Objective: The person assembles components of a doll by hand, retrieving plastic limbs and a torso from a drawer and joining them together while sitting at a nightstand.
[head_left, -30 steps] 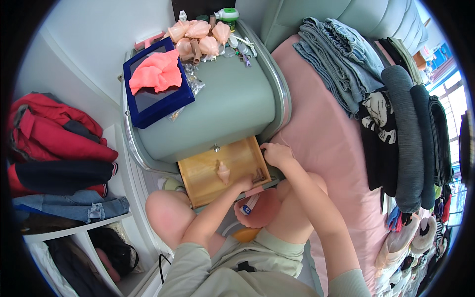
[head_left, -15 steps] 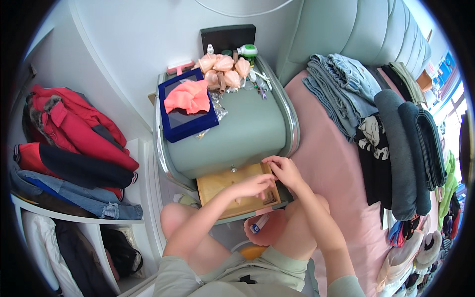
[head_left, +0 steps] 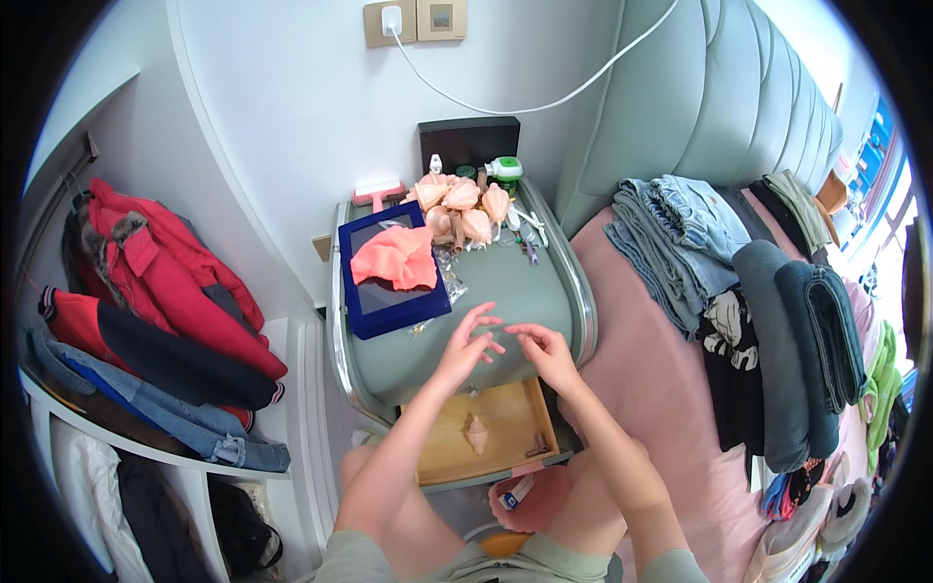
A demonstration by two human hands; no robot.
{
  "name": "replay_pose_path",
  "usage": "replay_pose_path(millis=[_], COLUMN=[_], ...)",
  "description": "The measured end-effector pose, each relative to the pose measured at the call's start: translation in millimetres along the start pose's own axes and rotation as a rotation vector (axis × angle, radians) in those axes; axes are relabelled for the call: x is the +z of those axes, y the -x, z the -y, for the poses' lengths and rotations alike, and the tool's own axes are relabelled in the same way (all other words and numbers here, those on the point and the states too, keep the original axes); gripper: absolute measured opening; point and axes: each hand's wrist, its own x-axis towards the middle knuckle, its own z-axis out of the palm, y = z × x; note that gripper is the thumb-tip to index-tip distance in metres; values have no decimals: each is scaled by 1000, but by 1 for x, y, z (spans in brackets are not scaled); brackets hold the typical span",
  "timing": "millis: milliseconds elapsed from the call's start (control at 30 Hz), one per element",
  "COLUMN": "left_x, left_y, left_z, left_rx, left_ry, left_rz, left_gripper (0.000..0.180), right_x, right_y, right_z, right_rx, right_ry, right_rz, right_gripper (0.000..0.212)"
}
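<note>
At the left of the grey-green rounded surface (head_left: 520, 291) I have the deep-blue velvety rectangular box (head_left: 398, 317), a crumpled coral cloth (head_left: 394, 257) on it. My left grip (head_left: 471, 340), over the drawer a half-second ago, has risen to the surface's front edge, open, fingers spread, nothing seen in it. That leaves the pale-pink ribbed, pointed piece (head_left: 475, 435) uncovered inside the open pale-wood drawer (head_left: 442, 449). Farther right, small brown pieces (head_left: 537, 446) lie in its near-right corner. My right grip (head_left: 546, 352) has lifted too, loosely curled but unclosed, visibly empty, fingertips just beside the left's.
</note>
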Motion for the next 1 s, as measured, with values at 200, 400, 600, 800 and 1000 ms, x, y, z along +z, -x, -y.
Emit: replay_pose_path(millis=[200,400,600,800,1000], left_x=[3,-10,-14,-15,-15], left_y=[-28,-49,-63,-75,-77], left_z=[3,-9,-3,-2,2], left_rx=[88,114,146,159,144], left_ry=[105,139,143,146,146], left_rz=[-19,-35,-40,-94,-72], left_gripper=[56,61,65,70,73], right_x=[8,10,17,28,37], right_y=[-34,-72,-108,-139,-163], right_z=[11,0,7,6,-8], right_rx=[-45,-99,-97,-62,-71], right_ry=[32,93,175,172,99], right_rz=[-90,-249,-359,-469,-517], right_gripper=[21,23,28,34,32])
